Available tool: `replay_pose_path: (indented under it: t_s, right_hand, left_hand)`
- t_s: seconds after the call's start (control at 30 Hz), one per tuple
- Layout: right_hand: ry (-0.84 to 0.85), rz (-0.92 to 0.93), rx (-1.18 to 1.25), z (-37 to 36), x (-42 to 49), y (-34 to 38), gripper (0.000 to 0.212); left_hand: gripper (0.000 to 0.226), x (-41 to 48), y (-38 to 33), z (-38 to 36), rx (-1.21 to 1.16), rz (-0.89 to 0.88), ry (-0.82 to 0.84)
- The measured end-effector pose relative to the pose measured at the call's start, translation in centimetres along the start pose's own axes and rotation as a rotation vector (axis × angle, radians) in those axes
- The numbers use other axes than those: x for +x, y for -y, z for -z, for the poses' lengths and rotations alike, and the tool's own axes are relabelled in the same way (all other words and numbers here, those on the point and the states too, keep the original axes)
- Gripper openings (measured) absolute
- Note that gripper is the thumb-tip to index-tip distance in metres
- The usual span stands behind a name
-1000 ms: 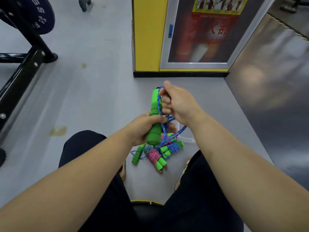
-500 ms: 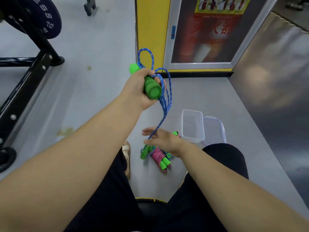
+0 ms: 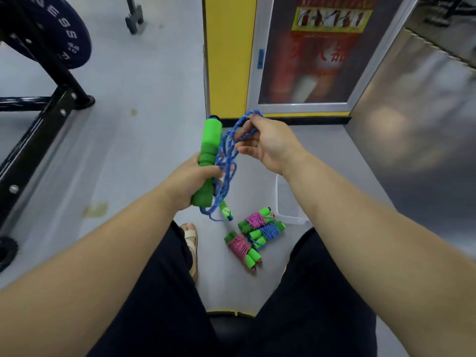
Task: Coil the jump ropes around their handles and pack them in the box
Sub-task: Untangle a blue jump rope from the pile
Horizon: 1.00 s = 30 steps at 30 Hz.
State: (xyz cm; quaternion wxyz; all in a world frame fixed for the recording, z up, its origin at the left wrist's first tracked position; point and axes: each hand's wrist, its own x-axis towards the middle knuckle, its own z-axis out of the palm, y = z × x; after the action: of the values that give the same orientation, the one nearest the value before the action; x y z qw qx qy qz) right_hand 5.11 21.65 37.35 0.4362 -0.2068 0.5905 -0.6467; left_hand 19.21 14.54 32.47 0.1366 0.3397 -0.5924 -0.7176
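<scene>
Floor (image 3: 144, 140), three coiled ropes (image 3: 266, 231), one loose rope (image 3: 226, 161)

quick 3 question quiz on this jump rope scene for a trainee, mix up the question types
1. True or false: the left hand grips the green handle.
2. How many coiled bundles lie on the floor? A) one B) three C) five
3. Fill the gap: the right hand pinches a loop of the ___ rope.

Key: 1 true; 2 B; 3 blue
</scene>
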Motion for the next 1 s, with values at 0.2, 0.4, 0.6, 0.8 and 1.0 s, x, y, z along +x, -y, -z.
replay_pose_path:
  t_s: [0.2, 0.4, 0.6, 0.8, 1.0]
  right_hand:
    - [0.017, 0.048, 0.076, -1.0, -0.3, 2.4, 0.035]
    - [-0.290, 0.158, 0.054, 3.3, -0.5, -0.7, 0.017]
    - [-0.064, -0.342, -0.464, 5.6, -1.7, -9.3, 0.050]
    - [0.295, -0.412, -0.845, 4.6, -2.2, -12.6, 0.030]
    - [0.045, -0.345, -0.329, 5.2, -1.9, -8.9, 0.039]
  left_hand:
    - [0.020, 0.2, -1.6, -1.9, -0.049, -0.029, 0.100]
    - [0.013, 0.4, -4.7, -2.5, -0.169, -0.050, -0.046]
    - [0.020, 0.7, -5.4, -3.4, -0.308, 0.036, -0.016]
    - [0.016, 1.1, -5.7, -3.6, -0.542, 0.161, -0.078]
    - [0.020, 2.0, -1.2, -0.7, -0.112, 0.132, -0.356]
